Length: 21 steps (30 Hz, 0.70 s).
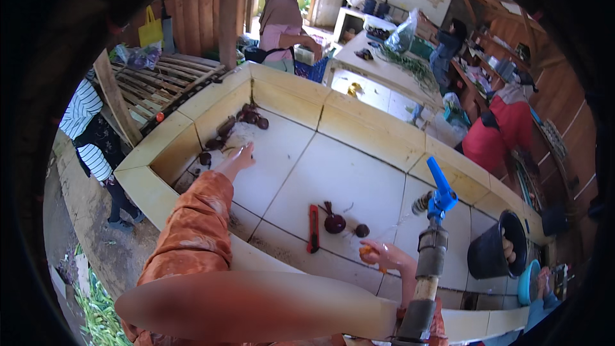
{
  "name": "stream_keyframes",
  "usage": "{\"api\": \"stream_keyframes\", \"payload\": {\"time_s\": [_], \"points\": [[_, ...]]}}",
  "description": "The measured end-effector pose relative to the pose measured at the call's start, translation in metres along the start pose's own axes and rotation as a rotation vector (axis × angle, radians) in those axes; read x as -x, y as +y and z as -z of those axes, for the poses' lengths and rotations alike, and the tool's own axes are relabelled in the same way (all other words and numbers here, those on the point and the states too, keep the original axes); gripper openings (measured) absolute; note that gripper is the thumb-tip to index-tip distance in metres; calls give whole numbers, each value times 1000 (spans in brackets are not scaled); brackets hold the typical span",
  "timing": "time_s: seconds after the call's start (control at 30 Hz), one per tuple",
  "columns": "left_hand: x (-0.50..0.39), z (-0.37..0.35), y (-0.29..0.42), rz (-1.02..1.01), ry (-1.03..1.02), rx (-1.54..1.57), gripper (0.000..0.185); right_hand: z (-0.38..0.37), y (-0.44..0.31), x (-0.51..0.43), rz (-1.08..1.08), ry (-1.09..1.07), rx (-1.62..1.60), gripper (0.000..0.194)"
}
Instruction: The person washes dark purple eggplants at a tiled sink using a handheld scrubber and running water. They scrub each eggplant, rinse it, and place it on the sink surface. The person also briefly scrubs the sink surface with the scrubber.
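My left hand (244, 154) reaches over the tiled basin (336, 173), just right of several dark beetroots (226, 127) lying along its left end. Its fingers are apart, and I see nothing held in them. In my right hand (389, 255) is an orange, sponge-like scrubber (369, 253), partly covered by the fingers. Thin streaks of water show beside that hand. A round beetroot with a stem stub (335, 223) and a smaller beetroot (362, 230) lie near it on the white tiles. Left of them rests a red utility knife (313, 230).
A pipe with a blue-handled tap (439, 192) rises close to my right forearm. At the basin's right end, a tilted black bucket (495, 247) holds pale round items; a blue bowl (530, 281) is near another person's hands (544, 281). Other people stand around the basin.
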<state>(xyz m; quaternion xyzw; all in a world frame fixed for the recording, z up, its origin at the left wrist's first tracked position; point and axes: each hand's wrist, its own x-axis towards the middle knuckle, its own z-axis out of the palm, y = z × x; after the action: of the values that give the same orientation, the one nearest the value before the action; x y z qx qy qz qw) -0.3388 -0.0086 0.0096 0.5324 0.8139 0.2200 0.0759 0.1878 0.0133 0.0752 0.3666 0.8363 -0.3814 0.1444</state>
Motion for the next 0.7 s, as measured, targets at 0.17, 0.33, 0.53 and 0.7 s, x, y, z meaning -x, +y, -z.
{"api": "stream_keyframes", "payload": {"time_s": [0.17, 0.33, 0.53, 0.7], "points": [[16, -16, 113, -29, -514, 950, 34, 2, 34, -11, 9, 120, -40, 30], [66, -14, 198, -482, -706, 11, 27, -6, 47, -12, 91, 254, 45, 42], [113, -51, 199, -835, -539, -480, 23, -9, 34, -15, 128, 309, 119, 36], [106, -63, 192, -961, -426, -582, 17, -21, 33, -22, 316, 317, 75, 35]]}}
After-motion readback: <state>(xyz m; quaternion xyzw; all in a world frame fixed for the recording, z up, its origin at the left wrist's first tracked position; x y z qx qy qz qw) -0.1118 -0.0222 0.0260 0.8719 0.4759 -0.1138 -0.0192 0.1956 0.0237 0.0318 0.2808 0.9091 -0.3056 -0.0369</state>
